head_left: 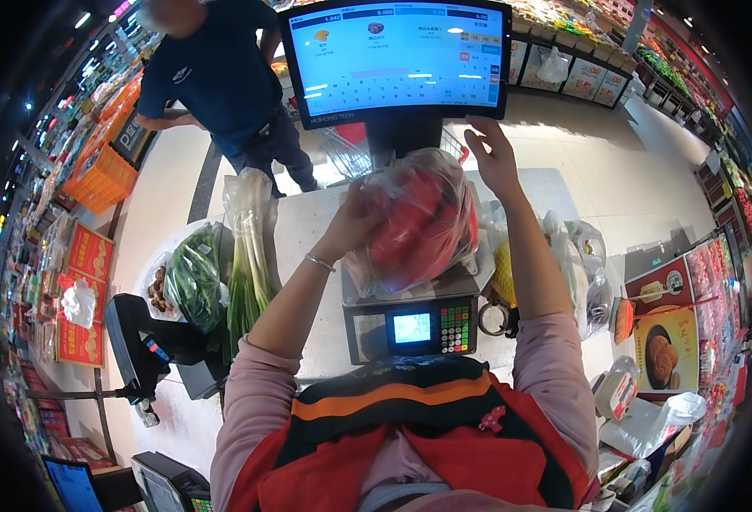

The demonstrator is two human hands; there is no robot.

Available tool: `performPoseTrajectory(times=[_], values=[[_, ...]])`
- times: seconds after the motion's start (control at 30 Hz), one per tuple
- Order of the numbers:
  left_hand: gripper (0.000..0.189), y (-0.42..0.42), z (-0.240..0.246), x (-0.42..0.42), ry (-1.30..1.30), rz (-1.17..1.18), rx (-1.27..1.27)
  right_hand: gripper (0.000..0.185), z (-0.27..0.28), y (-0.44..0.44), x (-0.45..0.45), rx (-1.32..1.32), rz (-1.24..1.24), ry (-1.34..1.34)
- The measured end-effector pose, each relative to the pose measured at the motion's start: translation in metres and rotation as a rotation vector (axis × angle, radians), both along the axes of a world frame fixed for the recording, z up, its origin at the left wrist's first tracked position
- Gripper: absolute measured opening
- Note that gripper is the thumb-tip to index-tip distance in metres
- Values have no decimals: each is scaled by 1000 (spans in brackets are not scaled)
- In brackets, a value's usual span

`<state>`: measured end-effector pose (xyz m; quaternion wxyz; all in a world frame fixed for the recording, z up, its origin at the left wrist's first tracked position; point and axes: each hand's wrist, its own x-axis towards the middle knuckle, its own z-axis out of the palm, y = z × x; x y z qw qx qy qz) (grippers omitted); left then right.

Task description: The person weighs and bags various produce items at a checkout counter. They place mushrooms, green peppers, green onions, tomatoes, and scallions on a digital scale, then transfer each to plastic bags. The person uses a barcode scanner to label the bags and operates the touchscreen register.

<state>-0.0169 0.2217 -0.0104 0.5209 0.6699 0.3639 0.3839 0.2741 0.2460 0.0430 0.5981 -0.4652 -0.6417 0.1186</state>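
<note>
A clear plastic bag of large red produce (414,221) rests on the platform of a countertop scale (414,326), whose small display is lit. My left hand (353,221) grips the bag's left side, the fingers partly hidden against the plastic. Raised beyond the bag, my right hand (494,150) is empty, its fingers apart and bent. Its fingertips are at the lower right corner of a lit touchscreen monitor (395,57), but contact is unclear. The screen shows product pictures and a keyboard.
Bagged leafy greens (196,275), long scallions (248,237) and a bag of brown produce (160,288) lie left. Right of the scale are a yellow netted item (505,275), a tape roll (495,318) and bagged goods (574,256). A person (216,83) stands beyond the counter.
</note>
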Motion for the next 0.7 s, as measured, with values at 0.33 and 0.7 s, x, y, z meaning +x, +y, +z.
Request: performPoseTrajectory(times=[0.33, 0.7], values=[[55, 42, -14, -32, -58, 64, -273, 32, 57, 26, -23, 251, -128, -405], [59, 87, -39, -26, 89, -310, -389, 28, 68, 54, -33, 353, -151, -489]])
